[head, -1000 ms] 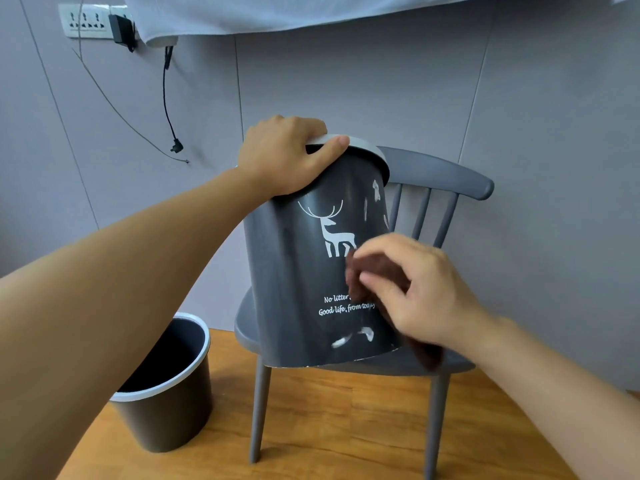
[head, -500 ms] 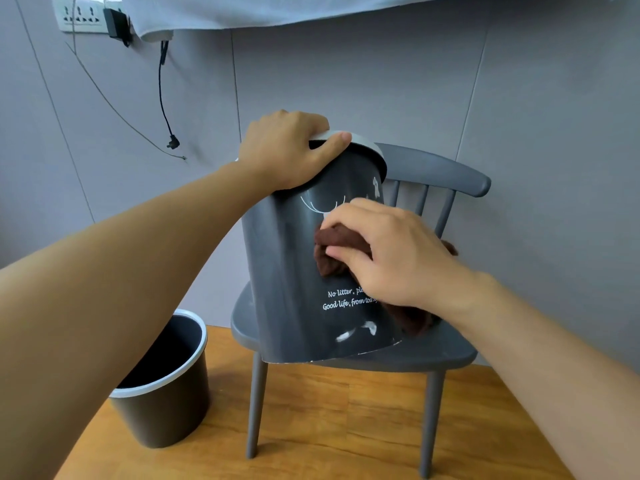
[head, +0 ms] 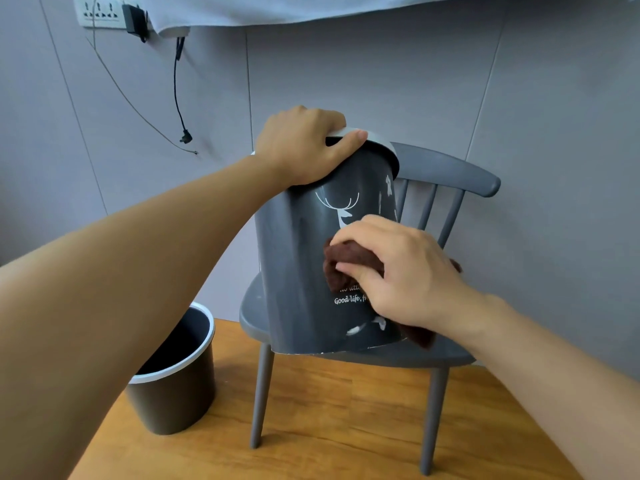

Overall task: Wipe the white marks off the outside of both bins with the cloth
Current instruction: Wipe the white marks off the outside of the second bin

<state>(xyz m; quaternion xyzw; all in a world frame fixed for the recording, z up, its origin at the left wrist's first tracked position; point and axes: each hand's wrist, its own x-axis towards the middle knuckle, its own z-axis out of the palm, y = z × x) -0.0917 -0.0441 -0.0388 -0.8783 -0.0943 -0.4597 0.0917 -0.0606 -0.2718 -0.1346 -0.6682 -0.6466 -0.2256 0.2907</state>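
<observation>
Ideally the right hand (head: 401, 271) gripping the crumpled brown cloth (head: 346, 261) presses lower — toward white smears (head: 356, 329) — while the left hand (head: 304, 147) clamps the dark grey plastic bin (head: 298, 271).

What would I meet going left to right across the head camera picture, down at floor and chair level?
Bin on the floor → bin on the chair → brown cloth → right hand → chair's backrest end.

Bin w/ deer print (head: 298, 271) sits on chair seat (head: 433, 355), tilted, chair against wall. Left hand (head: 301, 147) on its rim, right hand (head: 398, 271) w/ cloth (head: 349, 261) on its front. 2nd bin (head: 173, 386) on floor, left of chair.
</observation>
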